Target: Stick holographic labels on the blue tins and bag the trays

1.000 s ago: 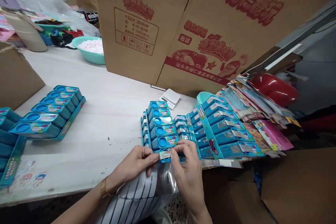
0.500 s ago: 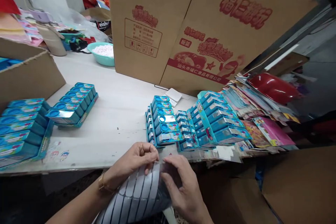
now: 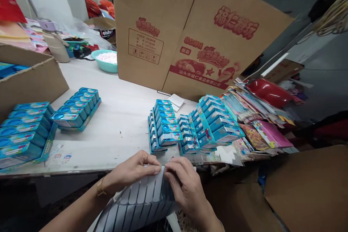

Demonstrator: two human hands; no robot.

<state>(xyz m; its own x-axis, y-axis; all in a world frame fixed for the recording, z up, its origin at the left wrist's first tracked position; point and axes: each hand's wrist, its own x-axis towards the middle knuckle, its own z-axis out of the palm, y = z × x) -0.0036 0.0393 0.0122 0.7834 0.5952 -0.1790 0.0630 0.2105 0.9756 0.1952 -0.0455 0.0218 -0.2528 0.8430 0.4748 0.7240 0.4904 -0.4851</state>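
Note:
A sheet of white stickers (image 3: 141,195), split into narrow strips by dark gaps, hangs curved in front of the table's front edge. My left hand (image 3: 134,168), with a gold-coloured band at the wrist, pinches the sheet's top edge between thumb and fingers. At the sheet's upper right corner, my right hand (image 3: 187,185) has its thumb and forefinger drawn together on the edge; exactly what lies between those fingertips is partly hidden. Just beyond my hands stands a display tray of blue candy boxes (image 3: 166,121), with more blue boxes (image 3: 217,121) to its right.
On the left of the white table (image 3: 108,130) sit two more trays of blue boxes (image 3: 77,107) beside an open carton (image 3: 29,76). A large printed cardboard box (image 3: 152,3) stands at the back, near a green bowl (image 3: 104,66). Stacked packaging (image 3: 252,130) lies right.
My right thumb and forefinger have closed in on the sheet's corner, and my left fingers have come nearer to them. The view has turned slightly right.

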